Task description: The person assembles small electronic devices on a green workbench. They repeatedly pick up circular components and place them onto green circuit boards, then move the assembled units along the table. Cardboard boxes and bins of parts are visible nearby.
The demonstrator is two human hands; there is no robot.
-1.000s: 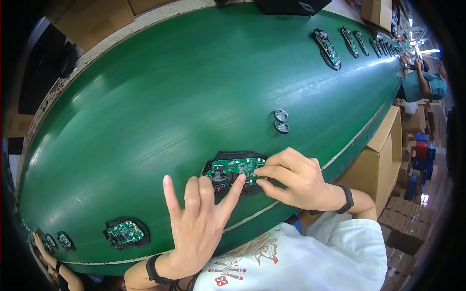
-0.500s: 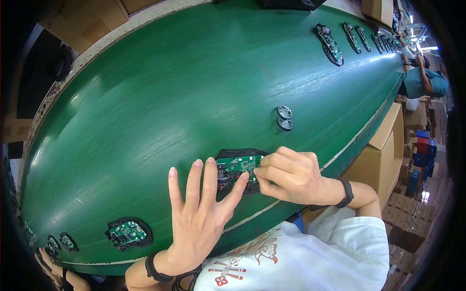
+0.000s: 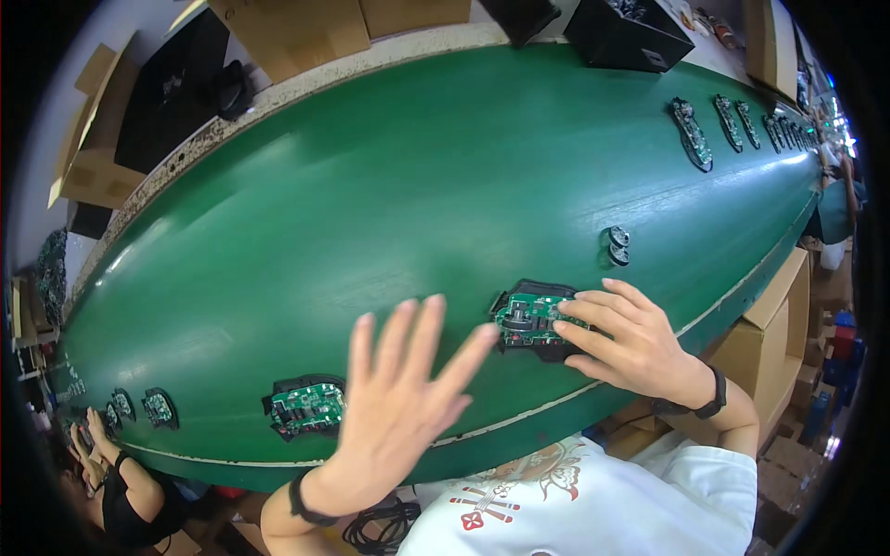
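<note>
A green circuit board [image 3: 533,313] lies in a black mouse-shaped shell on the green belt, with a dark wheel set into its left part. My right hand [image 3: 630,338] rests over the right end of that board, its fingers stretched and apart, partly covering it. To the left, my left hand [image 3: 394,408] hovers above the belt with fingers spread and nothing in them, slightly blurred. Its index fingertip is near the board's left end. Another board in a black shell [image 3: 306,408] lies left of this hand and partly behind it.
Two small spoked wheels [image 3: 618,246] lie beyond my right hand. Several boards, including one [image 3: 691,134], line the belt at far right, others [image 3: 159,408] at lower left. A black bin [image 3: 630,35] stands behind the belt, a cardboard box [image 3: 769,320] at right. Another person's arm [image 3: 139,482] shows at lower left.
My left hand has come away from the board toward the left. My right hand's pinch has opened into spread fingers. The whole view has shifted, so things sit farther right.
</note>
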